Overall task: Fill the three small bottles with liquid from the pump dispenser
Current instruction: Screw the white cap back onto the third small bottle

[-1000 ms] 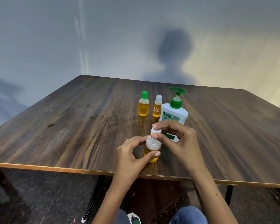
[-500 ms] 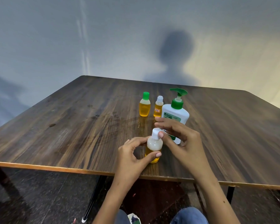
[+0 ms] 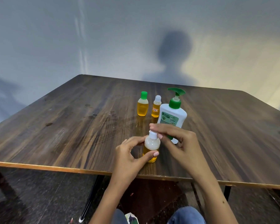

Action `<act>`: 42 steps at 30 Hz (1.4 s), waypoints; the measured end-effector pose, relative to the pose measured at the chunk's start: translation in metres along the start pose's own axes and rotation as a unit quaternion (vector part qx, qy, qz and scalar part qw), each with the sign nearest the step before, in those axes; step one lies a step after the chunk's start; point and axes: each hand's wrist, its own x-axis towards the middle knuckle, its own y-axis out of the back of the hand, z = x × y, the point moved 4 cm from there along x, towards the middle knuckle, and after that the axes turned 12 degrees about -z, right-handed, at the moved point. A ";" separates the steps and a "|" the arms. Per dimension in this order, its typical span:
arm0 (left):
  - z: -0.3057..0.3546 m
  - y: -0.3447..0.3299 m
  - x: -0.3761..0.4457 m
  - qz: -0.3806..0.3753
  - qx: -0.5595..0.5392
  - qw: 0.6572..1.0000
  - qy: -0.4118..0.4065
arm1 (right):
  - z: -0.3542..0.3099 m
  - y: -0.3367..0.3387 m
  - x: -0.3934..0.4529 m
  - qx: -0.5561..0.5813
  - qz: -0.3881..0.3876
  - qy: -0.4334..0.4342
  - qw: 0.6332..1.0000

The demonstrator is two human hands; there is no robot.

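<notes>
Near the front edge of the dark wooden worktop (image 3: 55, 135), a small bottle (image 3: 151, 147) standing upright, cloudy white above and amber below. Gripped at its lower body by the left hand (image 3: 128, 157), thumb curled across the front and fingers (image 3: 134, 140) wrapped round the far side. Pinched at its white cap (image 3: 152, 135) by the right hand (image 3: 183, 147), index finger arched over the top and thumb pressed to the cap's right side, remaining fingers (image 3: 180, 143) loosely curled behind. Just beyond the right hand, partly hidden by it, a white pump dispenser (image 3: 172, 117) with a green collar and green pump head, upright. To its left, almost touching it, a slim bottle (image 3: 156, 109) of amber liquid with a white cap and a small label. Further left, a little apart, a rounder bottle (image 3: 142, 106) of amber liquid with a green cap. Behind the worktop, a pale wall (image 3: 71, 38) bearing a person's shadow. Below the front edge, dark floor and blue-clad knees (image 3: 187, 215).
</notes>
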 end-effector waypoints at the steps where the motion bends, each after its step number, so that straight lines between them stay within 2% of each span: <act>1: 0.000 0.000 0.000 -0.001 0.000 1.000 0.003 | 0.001 0.000 0.000 -0.013 0.006 0.002 1.000; 5: 0.001 0.001 -0.001 -0.006 0.004 1.000 0.007 | -0.001 0.001 0.003 -0.037 0.047 -0.020 0.998; 11: -0.001 0.001 0.000 -0.005 -0.001 1.000 0.009 | -0.002 -0.003 -0.002 -0.016 0.015 -0.011 1.000; 16: 0.001 0.001 0.000 -0.004 0.000 1.000 0.007 | -0.002 -0.001 -0.001 -0.022 0.066 -0.021 0.997; 21: 0.003 0.001 0.001 -0.004 -0.006 1.000 0.003 | -0.004 -0.003 -0.002 0.003 0.016 -0.009 1.000; 26: 0.003 0.001 0.002 0.004 0.000 1.000 -0.010 | -0.007 -0.004 -0.001 -0.040 0.061 -0.025 0.997; 32: 0.004 0.001 0.001 0.000 -0.003 1.000 -0.009 | -0.007 -0.009 -0.002 -0.024 0.009 -0.016 1.000; 34: 0.004 0.001 0.002 -0.001 0.002 1.000 -0.008 | -0.007 -0.007 -0.004 -0.038 0.031 -0.011 0.999; 37: 0.004 0.000 0.002 -0.004 0.012 1.000 -0.010 | -0.006 -0.006 -0.003 -0.048 0.064 -0.049 0.996; 42: 0.005 0.000 0.002 -0.004 0.002 1.000 -0.012 | -0.006 -0.011 -0.005 0.016 0.017 -0.040 0.999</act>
